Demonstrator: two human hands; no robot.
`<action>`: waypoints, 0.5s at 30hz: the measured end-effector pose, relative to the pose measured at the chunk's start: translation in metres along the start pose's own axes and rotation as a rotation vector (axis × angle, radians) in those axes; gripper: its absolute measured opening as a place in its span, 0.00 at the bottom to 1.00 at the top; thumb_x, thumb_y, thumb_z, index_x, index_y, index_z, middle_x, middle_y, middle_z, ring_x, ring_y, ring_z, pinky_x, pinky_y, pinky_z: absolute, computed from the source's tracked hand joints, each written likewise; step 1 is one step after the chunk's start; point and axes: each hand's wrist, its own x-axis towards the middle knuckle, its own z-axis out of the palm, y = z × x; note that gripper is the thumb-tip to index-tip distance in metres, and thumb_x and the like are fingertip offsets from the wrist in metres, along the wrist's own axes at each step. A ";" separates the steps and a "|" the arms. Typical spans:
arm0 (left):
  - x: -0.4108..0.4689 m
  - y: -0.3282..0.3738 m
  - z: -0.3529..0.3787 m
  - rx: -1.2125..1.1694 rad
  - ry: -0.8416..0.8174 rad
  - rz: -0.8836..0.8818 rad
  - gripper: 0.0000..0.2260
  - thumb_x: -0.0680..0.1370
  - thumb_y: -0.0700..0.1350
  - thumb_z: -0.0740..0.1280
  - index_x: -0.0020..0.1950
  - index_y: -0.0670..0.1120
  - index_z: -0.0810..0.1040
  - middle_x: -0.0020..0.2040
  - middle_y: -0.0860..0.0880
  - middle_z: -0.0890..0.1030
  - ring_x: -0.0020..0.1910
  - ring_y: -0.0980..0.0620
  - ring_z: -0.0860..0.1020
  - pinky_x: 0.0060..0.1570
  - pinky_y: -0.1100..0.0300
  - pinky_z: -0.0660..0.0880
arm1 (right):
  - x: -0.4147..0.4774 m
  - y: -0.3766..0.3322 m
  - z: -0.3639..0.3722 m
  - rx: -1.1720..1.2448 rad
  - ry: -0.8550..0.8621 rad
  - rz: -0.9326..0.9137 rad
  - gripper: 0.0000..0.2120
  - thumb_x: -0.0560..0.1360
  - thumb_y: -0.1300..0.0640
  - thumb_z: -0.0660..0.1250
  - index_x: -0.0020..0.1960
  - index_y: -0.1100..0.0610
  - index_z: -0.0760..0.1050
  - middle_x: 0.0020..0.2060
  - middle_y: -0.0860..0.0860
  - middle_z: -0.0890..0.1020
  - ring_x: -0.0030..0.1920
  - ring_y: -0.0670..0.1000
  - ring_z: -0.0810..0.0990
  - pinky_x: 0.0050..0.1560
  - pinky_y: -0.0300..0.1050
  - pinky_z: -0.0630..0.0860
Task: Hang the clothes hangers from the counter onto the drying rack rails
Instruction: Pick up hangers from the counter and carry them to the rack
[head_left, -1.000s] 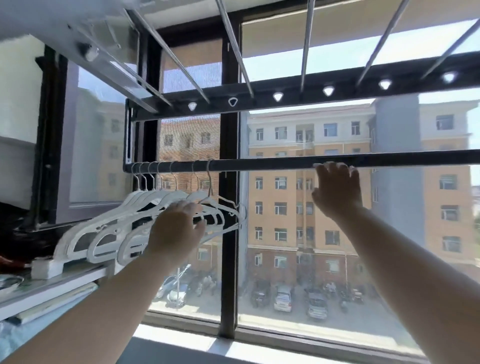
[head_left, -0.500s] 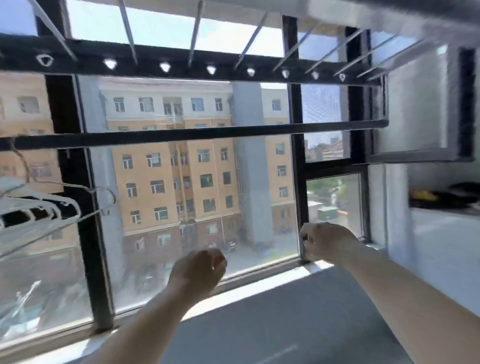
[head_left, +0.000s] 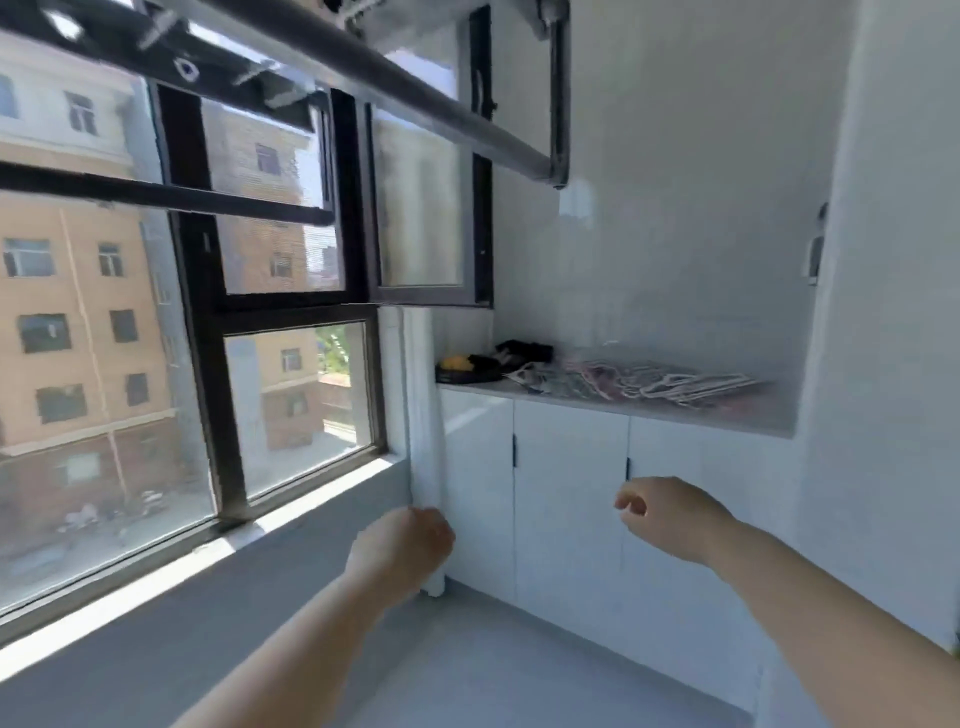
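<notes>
A heap of thin clothes hangers (head_left: 649, 382), white and pinkish, lies on the white counter (head_left: 727, 415) at the right. The dark drying rack rails (head_left: 415, 93) run overhead across the top left, with a lower rail (head_left: 171, 195) in front of the window. My left hand (head_left: 402, 548) hangs low in the middle, fingers loosely curled, holding nothing. Over at the right, my right hand (head_left: 665, 517) floats in front of the cabinet doors, fingers loosely curled and empty. Both hands are well below and short of the counter. The hangers hung on the rail are out of view.
Dark items and something yellow (head_left: 467, 364) lie at the counter's left end. White cabinet doors (head_left: 566, 493) stand below the counter. A grey window ledge (head_left: 260, 571) runs along the left under the window (head_left: 296, 405). A white pipe (head_left: 426, 441) stands in the corner.
My view has swung right from the hung hangers to the counter. Both hands left the rail and hangers and dropped low, empty.
</notes>
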 end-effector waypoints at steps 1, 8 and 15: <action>0.016 0.021 0.014 -0.031 -0.022 0.022 0.11 0.79 0.43 0.54 0.51 0.48 0.76 0.56 0.46 0.79 0.51 0.46 0.77 0.41 0.62 0.65 | 0.005 0.029 -0.005 0.008 0.025 0.043 0.13 0.79 0.56 0.55 0.60 0.54 0.72 0.58 0.50 0.77 0.51 0.50 0.74 0.47 0.39 0.66; 0.110 0.133 0.100 -0.302 -0.110 0.033 0.10 0.77 0.45 0.57 0.48 0.49 0.78 0.52 0.48 0.81 0.52 0.46 0.79 0.48 0.60 0.73 | 0.030 0.179 0.007 0.091 0.072 0.279 0.10 0.78 0.57 0.56 0.54 0.51 0.74 0.45 0.45 0.74 0.46 0.48 0.73 0.44 0.37 0.67; 0.219 0.207 0.164 -0.445 -0.101 0.080 0.10 0.76 0.45 0.58 0.36 0.54 0.72 0.41 0.52 0.80 0.43 0.50 0.78 0.38 0.62 0.69 | 0.088 0.278 0.011 0.139 0.064 0.392 0.11 0.78 0.57 0.56 0.57 0.53 0.74 0.45 0.45 0.75 0.49 0.48 0.76 0.48 0.38 0.70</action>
